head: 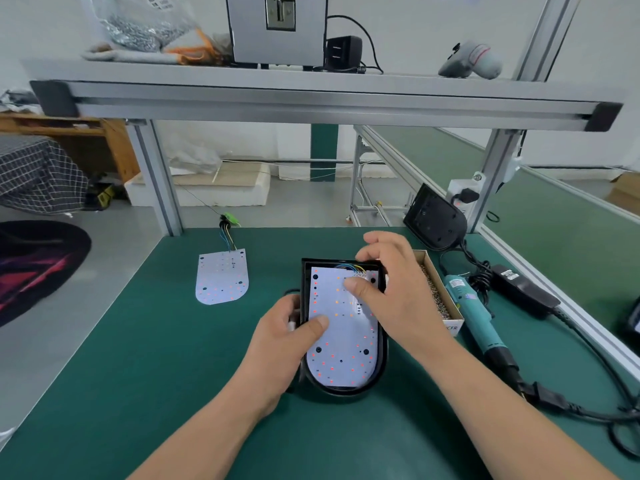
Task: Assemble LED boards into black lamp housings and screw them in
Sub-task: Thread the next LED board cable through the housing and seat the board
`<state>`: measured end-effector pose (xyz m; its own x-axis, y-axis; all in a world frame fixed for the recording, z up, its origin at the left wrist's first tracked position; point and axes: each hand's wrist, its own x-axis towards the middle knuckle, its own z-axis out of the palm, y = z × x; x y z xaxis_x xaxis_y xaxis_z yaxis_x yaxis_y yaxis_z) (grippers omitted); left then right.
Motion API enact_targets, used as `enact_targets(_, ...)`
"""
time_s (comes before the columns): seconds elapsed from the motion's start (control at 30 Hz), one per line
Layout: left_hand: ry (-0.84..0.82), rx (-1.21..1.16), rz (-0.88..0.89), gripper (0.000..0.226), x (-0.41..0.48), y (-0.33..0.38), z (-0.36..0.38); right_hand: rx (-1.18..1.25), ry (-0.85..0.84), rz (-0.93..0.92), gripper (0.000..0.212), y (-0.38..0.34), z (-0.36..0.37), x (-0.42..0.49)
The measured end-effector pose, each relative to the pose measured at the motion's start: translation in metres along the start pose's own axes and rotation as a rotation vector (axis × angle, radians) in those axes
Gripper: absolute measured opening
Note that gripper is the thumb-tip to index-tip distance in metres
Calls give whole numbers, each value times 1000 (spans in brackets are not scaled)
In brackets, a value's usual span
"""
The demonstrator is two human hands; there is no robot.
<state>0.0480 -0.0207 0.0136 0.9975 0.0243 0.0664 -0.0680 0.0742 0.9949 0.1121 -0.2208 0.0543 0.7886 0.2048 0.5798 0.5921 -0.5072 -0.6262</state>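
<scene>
The left thumb (317,323) lies flat on the board (341,355), at its left edge about halfway down. The other left fingers curl round the left wall of the housing (346,393) and are mostly hidden behind it, so the left hand (284,337) grips the housing and pins the board. The right thumb (353,284) presses on the board's upper part, just below the wires (349,268) that loop in at the top edge. The right fingers (372,249) arch, bent, over the housing's far rim. I cannot tell whether they touch it, or whether the right hand (394,292) grasps anything.

The white board, dotted with small red and orange parts, sits inside the black housing, rounded end toward the person. The housing lies flat in the middle of the green tabletop (138,341).

Just right of the housing, partly behind the right hand, stands an open box (440,292) of small metal parts. Beside that lies a teal screwdriver (474,317) with its cord, then a black adapter (524,289). Well to the left lies a second board (221,277), bare on the tabletop, its wires running to a green plug (232,219) at the far edge. A second housing (434,218) leans against the frame post at the far right.
</scene>
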Motion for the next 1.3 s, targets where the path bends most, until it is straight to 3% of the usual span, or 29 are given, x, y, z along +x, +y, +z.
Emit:
enact_targets(0.17, 26, -65, -9, 29, -3, 2, 2, 71, -54, 277, 56, 2, 1, -1)
enact_targets(0.37, 36, -177, -56, 30, -4, 11, 1, 286, -144, 232, 30, -11, 0, 3)
enact_targets(0.57, 56, -141, -57, 13, -3, 16, -1, 459, -216, 265, 29, -15, -4, 1)
enact_targets(0.83, -1, -57, -4, 23, -3, 20, -4, 414, -168, 291, 21, -18, 3, -1)
enact_targets(1.3, 86, -148, -59, 15, -4, 23, 0, 472, -135, 300, 14, -20, 9, -3)
